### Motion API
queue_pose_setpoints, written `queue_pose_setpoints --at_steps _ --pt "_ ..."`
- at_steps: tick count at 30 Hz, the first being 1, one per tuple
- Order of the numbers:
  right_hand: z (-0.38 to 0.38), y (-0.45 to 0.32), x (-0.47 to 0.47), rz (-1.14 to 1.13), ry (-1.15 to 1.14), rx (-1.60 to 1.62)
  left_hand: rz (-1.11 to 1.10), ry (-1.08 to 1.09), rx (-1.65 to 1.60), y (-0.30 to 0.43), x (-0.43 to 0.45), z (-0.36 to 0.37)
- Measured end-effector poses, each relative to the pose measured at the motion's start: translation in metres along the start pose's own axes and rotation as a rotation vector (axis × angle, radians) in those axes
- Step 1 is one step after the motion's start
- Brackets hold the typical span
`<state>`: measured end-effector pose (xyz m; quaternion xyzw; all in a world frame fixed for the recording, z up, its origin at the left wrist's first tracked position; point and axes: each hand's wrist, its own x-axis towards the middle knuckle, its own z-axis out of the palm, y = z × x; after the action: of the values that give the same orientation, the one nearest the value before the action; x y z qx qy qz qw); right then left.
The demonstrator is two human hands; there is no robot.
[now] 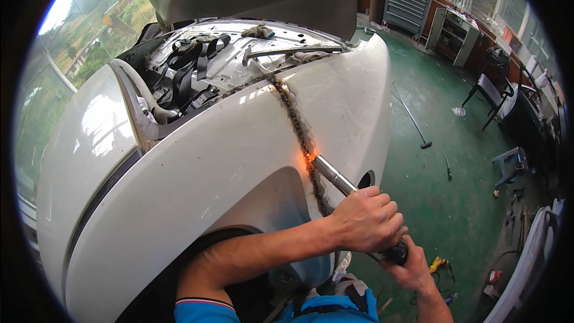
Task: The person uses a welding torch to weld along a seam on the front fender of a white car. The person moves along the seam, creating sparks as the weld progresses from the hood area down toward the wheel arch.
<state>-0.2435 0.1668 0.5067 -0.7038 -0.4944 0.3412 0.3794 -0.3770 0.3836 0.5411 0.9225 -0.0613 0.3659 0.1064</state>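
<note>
A metal-barrelled welding torch or similar hot tool [334, 174] is held in both hands, its nozzle at an orange glow on the weld seam [293, 119]. My left hand [370, 220] wraps around the tool near its barrel. Behind it, my right hand [410, 264] closes around the dark rear part. The rough, scorched seam runs down the white car's rear body panel [233, 139], from the open trunk's edge to near the wheel arch. Whether a flame or an arc makes the glow cannot be told.
A hammer [291, 50], black straps [184, 76] and gloves [258, 31] lie inside the open car body. On the green floor are a T-handled rod [413, 121], a screwdriver [448, 168] and a yellow tool [437, 264]. A blue stool [511, 166] and chairs [489, 92] stand right.
</note>
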Motion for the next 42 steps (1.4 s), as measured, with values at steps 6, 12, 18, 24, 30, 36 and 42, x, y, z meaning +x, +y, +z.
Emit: queue_pose_setpoints --at_steps 6,12,18,24,30,36,42 --pt "0.0 -0.003 0.006 0.002 -0.014 0.011 -0.021 0.016 0.011 -0.002 0.0 -0.003" --pt "0.0 -0.004 0.009 0.031 -0.018 0.034 -0.028 0.017 0.023 -0.003 0.001 -0.003" --pt "-0.007 -0.005 0.012 0.052 -0.027 0.042 -0.02 0.056 0.022 -0.006 0.005 -0.002" --pt "-0.008 -0.003 0.017 0.023 -0.03 0.06 -0.04 0.055 0.033 -0.007 0.006 -0.005" --pt "-0.009 -0.005 0.02 0.002 -0.038 0.047 -0.051 0.057 0.044 -0.009 0.007 -0.008" --pt "-0.009 -0.004 0.022 -0.002 -0.036 0.051 -0.055 0.059 0.052 -0.011 0.007 -0.008" --pt "-0.01 -0.007 0.023 0.007 -0.042 0.045 -0.052 0.055 0.058 -0.012 0.007 -0.008"
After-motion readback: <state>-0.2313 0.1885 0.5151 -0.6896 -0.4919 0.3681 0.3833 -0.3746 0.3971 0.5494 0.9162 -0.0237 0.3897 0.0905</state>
